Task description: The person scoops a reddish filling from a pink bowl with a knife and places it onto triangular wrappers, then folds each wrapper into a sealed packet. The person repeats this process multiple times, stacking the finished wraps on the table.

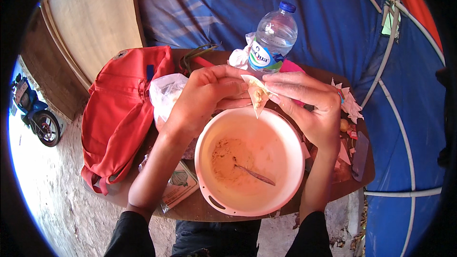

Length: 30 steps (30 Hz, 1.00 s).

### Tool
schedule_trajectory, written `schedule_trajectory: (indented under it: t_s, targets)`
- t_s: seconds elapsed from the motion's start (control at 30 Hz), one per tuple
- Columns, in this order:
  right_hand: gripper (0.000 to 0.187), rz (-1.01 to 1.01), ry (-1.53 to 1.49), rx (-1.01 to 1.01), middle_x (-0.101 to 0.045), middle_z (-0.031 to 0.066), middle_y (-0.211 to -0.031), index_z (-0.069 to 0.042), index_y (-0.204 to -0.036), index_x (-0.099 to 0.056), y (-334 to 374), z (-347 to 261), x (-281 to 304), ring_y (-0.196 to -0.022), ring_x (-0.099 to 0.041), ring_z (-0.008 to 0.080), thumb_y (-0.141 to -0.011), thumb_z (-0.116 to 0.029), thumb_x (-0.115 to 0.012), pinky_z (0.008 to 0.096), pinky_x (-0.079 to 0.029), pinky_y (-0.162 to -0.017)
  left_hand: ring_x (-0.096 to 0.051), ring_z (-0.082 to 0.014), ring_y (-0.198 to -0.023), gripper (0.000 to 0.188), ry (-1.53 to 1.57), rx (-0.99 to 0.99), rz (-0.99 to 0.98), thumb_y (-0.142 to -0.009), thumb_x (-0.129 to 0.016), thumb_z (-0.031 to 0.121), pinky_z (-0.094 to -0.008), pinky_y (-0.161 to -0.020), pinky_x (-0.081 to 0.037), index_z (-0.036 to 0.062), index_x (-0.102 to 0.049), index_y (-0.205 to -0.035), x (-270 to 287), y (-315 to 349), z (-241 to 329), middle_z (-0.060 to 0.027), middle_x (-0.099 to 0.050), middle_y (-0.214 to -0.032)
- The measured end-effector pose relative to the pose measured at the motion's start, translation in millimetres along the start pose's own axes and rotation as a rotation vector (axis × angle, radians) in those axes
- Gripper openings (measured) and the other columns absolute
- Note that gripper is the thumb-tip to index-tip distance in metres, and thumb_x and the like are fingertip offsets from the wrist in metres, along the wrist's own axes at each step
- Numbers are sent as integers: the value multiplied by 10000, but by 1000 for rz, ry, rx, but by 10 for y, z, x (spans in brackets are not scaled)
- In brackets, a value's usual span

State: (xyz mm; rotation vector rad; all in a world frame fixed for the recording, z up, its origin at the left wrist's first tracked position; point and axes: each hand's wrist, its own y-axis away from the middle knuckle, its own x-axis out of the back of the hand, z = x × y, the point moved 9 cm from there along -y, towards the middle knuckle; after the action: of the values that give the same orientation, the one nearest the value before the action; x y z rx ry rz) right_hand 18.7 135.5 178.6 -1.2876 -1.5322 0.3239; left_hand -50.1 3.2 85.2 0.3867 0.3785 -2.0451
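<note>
Head view: the left hand (pixel 205 88) and right hand (pixel 312 106) pinch opposite edges of a thin pale wrapper (pixel 257 109), its yellowish filling (pixel 258 95) between both grips, over the pale bowl's (pixel 282 159) far side.

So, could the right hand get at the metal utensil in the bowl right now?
Probably yes: the utensil's handle shows uncovered in the bowl, though the right hand is busy holding the filled wrapper.

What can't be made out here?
All in the head view:
Wrapper underside: turned away from the camera.
Filling: too small to identify.
Spoon tip: apparently sunk in the mixture.
Plastic bag contents: obscured by cloudy film and the left hand.
Printed packet: partly behind the left forearm.
</note>
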Motion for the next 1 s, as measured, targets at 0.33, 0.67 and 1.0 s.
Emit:
schedule_trajectory:
  t_s: [0.33,0.67,1.0]
  targets:
    - [374,-75,63,-22,-689,172,-1118,31,-1061,-715,13,-83,-117,-983,-686,236,-693,86,-747,306,-544,-829,-682,-193,-983,209,122,8,3,-946,-541,-1,-265,-926,-557,-72,-614,-1129,19,2,16,-156,-673,-1072]
    - [326,18,107,-25,-693,140,-1037,34,-1005,-717,25,2,-117,-945,-683,221,-688,89,-768,300,-544,-777,-691,-188,-963,234,174,45,-13,-945,-563,15,-264,-881,-570,-63,-609,-1160,-41,11,-33,-145,-683,-1074]
    - [365,185,-674,-345,-663,147,-1010,56,-1150,-585,128,254,12,-961,-663,198,-806,115,-691,302,-544,-853,-674,-150,-966,297,-70,-107,-142,-962,-586,53,-251,-838,-549,-62,-613,-1235,-364,271,259,-132,-702,-1064]
